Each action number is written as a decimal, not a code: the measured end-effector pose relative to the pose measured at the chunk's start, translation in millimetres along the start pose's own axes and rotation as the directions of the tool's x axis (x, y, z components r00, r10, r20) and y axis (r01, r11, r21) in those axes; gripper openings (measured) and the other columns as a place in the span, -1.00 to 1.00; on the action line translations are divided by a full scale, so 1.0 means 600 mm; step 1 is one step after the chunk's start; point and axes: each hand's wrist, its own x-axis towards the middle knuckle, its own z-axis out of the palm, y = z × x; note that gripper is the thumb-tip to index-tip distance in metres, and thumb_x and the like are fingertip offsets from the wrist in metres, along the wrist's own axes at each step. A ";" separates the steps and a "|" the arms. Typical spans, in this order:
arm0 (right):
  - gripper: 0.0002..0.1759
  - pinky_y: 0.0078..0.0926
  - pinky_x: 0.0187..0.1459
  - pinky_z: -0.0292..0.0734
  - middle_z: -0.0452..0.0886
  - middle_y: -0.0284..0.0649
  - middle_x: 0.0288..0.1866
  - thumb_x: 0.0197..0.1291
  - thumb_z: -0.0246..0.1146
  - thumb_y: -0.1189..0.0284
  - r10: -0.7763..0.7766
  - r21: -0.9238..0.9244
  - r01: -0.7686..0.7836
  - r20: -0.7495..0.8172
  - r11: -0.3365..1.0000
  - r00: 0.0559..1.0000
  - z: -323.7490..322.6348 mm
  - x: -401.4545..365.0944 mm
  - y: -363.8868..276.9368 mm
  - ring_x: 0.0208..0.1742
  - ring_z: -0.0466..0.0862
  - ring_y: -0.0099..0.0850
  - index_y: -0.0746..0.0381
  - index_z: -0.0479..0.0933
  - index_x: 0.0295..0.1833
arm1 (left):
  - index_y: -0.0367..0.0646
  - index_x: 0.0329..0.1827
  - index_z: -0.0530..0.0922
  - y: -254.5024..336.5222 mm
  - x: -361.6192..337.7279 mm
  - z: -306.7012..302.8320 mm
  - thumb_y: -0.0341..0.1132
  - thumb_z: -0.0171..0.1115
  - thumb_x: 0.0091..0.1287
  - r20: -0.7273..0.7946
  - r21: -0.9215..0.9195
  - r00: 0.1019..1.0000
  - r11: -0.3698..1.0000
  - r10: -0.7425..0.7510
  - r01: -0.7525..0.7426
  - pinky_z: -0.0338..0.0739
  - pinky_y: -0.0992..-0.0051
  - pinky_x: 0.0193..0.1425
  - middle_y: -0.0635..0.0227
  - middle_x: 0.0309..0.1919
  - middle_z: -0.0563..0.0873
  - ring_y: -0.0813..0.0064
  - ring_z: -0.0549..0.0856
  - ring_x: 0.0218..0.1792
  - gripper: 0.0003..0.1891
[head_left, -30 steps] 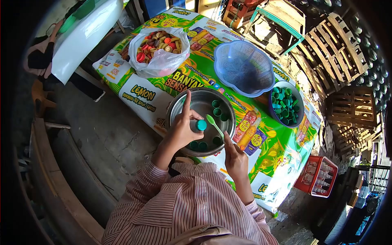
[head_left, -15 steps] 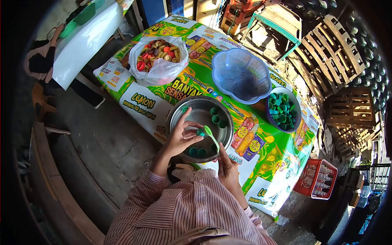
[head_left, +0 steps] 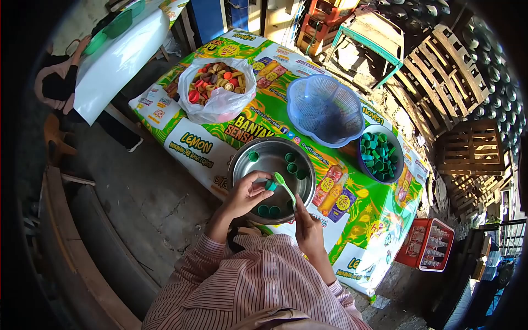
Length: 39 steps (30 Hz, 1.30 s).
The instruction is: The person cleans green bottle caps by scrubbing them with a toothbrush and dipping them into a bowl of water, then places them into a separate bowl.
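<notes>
Left hand [head_left: 246, 196], forefinger now curled down, pinches a cap [head_left: 270, 186]; right hand [head_left: 308, 226] grips a toothbrush [head_left: 286, 188], now touching it.

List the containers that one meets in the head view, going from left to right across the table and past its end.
plastic bag of mixed caps → steel bowl → blue basket → dark bowl of green caps → red crate on the ground beside the table

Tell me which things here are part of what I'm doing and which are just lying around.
In use: left hand, green cap, right hand, toothbrush, steel bowl.
Lying about: blue basket, tub of green caps, bag of mixed caps, red crate.
</notes>
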 end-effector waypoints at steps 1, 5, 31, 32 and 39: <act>-0.44 -0.36 -0.39 0.49 0.59 0.00 -0.41 0.18 0.08 0.60 0.000 -0.001 0.000 -0.001 1.000 1.000 -0.003 0.002 0.001 -0.47 0.63 -0.19 0.08 0.26 0.32 | -0.26 0.12 0.32 0.003 -0.001 0.003 -0.53 0.19 0.22 0.001 -0.001 1.000 1.000 0.001 -0.001 0.44 0.58 0.12 0.32 0.00 0.44 0.55 0.54 0.02 -0.60; -0.47 -0.42 -0.45 0.47 0.56 -0.02 -0.50 0.22 0.06 0.55 -0.100 0.002 0.100 -0.064 0.995 0.993 -0.003 0.009 -0.009 -0.53 0.62 -0.18 0.07 0.26 0.32 | -0.25 0.14 0.27 0.000 -0.002 0.000 -0.55 0.12 0.26 -0.016 -0.168 1.000 0.986 0.012 -0.014 0.44 0.54 0.14 0.31 0.00 0.44 0.50 0.53 0.05 -0.61; -0.45 -0.31 -0.46 0.44 0.59 0.04 -0.39 0.17 0.06 0.62 0.055 -0.117 -0.085 -0.239 0.989 0.969 0.031 -0.030 -0.021 -0.49 0.60 -0.07 0.17 0.24 0.32 | -0.21 0.08 0.48 -0.005 0.061 -0.041 -0.40 0.20 0.24 0.049 -0.047 0.999 0.999 -0.018 0.020 0.52 0.54 -0.04 0.35 -0.02 0.59 0.53 0.62 -0.11 -0.67; -0.45 -0.31 -0.46 0.44 0.59 0.04 -0.39 0.17 0.06 0.62 0.056 -0.117 -0.086 -0.242 0.989 0.969 0.031 -0.028 -0.020 -0.49 0.60 -0.07 0.17 0.24 0.32 | -0.22 0.16 0.43 -0.005 0.057 -0.044 -0.42 0.13 0.29 0.077 -0.112 0.987 0.982 -0.143 0.151 0.50 0.53 0.05 0.37 0.08 0.53 0.57 0.58 -0.03 -0.64; -0.50 -0.17 -0.53 0.41 0.58 -0.07 -0.46 0.22 0.06 0.48 -0.022 -0.203 -0.006 -0.135 0.979 0.991 0.031 -0.014 -0.024 -0.53 0.59 -0.09 0.00 0.28 0.30 | -0.25 0.15 0.42 -0.005 0.035 -0.035 -0.51 0.11 0.26 0.104 -0.187 0.992 0.979 -0.065 0.084 0.44 0.49 0.14 0.29 0.11 0.51 0.56 0.51 0.06 -0.63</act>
